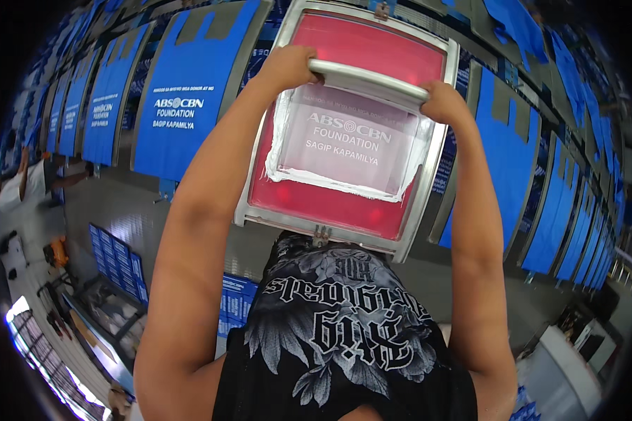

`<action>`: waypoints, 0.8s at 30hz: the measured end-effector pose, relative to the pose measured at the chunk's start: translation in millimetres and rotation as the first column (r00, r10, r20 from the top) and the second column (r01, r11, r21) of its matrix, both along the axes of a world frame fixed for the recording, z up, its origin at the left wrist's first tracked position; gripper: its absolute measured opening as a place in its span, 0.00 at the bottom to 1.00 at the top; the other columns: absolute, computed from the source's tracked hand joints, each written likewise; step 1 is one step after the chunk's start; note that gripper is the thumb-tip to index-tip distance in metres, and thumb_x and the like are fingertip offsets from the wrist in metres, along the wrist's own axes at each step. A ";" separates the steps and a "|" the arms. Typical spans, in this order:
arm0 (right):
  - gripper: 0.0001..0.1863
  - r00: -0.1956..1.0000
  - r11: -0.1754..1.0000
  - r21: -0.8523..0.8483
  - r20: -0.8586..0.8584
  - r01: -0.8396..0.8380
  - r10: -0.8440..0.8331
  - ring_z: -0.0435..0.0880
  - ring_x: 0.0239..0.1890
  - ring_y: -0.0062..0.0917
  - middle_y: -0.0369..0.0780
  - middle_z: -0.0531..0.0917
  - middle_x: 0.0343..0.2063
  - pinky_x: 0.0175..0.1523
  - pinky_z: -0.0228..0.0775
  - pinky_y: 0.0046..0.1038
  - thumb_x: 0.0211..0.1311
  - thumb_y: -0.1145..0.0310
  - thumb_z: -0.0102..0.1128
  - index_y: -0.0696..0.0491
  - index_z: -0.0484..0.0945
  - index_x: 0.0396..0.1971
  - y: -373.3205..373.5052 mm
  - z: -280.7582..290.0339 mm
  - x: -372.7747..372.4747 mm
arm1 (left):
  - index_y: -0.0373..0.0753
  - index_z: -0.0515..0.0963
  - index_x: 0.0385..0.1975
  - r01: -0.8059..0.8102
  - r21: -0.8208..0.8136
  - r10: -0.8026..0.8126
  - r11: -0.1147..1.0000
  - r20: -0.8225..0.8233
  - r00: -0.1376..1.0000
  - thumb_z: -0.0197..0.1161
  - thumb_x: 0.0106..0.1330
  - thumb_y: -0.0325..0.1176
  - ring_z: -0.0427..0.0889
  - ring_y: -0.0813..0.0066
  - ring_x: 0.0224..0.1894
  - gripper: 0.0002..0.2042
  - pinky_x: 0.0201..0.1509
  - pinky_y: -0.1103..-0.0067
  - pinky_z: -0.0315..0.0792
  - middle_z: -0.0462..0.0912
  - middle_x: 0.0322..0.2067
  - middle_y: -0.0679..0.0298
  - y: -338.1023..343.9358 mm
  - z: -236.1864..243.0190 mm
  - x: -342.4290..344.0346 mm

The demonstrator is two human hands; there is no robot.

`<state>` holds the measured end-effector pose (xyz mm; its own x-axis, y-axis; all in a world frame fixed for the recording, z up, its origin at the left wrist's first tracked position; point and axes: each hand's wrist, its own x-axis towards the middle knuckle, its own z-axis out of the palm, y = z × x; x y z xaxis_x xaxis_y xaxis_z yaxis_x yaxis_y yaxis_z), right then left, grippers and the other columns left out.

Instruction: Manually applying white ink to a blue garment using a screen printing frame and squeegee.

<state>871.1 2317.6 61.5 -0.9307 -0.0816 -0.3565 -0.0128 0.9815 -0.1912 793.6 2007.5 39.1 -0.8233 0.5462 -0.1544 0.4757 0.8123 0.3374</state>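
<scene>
A screen-printing frame with a metal border, red mesh and a pale rectangular stencil lies before me, white ink streaked along the stencil's lower edge and sides. Across the upper part of the stencil is a metal squeegee bar. My left hand is closed on the bar's left end, and my right hand grips the right end, both arms stretched forward. The squeegee's underside is hidden from view. A metal clamp sits on the frame's near edge, just above my dark patterned shirt.
Rows of blue printed fabric pieces on metal boards stretch to both sides. Another person in a white top is at the far left. Stacked blue printed pieces lie lower left; a pale bin stands lower right.
</scene>
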 end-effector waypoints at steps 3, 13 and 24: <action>0.26 1.000 1.000 -0.016 -0.028 -0.013 0.012 0.80 0.40 0.43 0.49 0.81 0.37 0.48 0.72 0.35 0.35 0.73 0.52 0.51 0.79 0.43 12.3 20.5 -14.2 | 0.39 0.75 0.45 0.037 0.325 0.186 0.945 -0.628 0.756 0.66 0.52 0.44 0.79 0.54 0.36 0.22 0.42 0.66 0.72 0.80 0.38 0.54 -8.5 26.6 51.4; 0.29 0.993 0.987 -0.109 -0.005 -0.118 0.118 0.80 0.44 0.40 0.50 0.81 0.40 0.52 0.70 0.35 0.34 0.72 0.56 0.52 0.77 0.46 -14.9 4.8 -50.6 | 0.33 0.75 0.19 -0.669 0.231 -0.061 0.706 0.962 0.267 0.58 0.62 0.52 0.66 0.83 0.19 0.24 0.23 0.78 0.62 0.71 0.13 0.70 -53.5 -103.8 367.8; 0.27 0.991 0.997 0.016 -0.110 -0.075 0.076 0.80 0.42 0.40 0.46 0.81 0.38 0.47 0.71 0.37 0.36 0.71 0.57 0.49 0.78 0.45 -94.9 20.9 87.6 | 0.38 0.77 0.22 -0.594 0.288 -0.189 0.751 0.956 0.224 0.52 0.67 0.49 0.69 0.86 0.19 0.20 0.23 0.86 0.64 0.73 0.16 0.71 -47.5 -42.2 347.4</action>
<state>958.7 2222.7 82.5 -0.9559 -0.1493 -0.2529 -0.1071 0.9791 -0.1732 1141.0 1960.0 -3.0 -0.3902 0.6638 -0.6381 -0.6366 0.3062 0.7078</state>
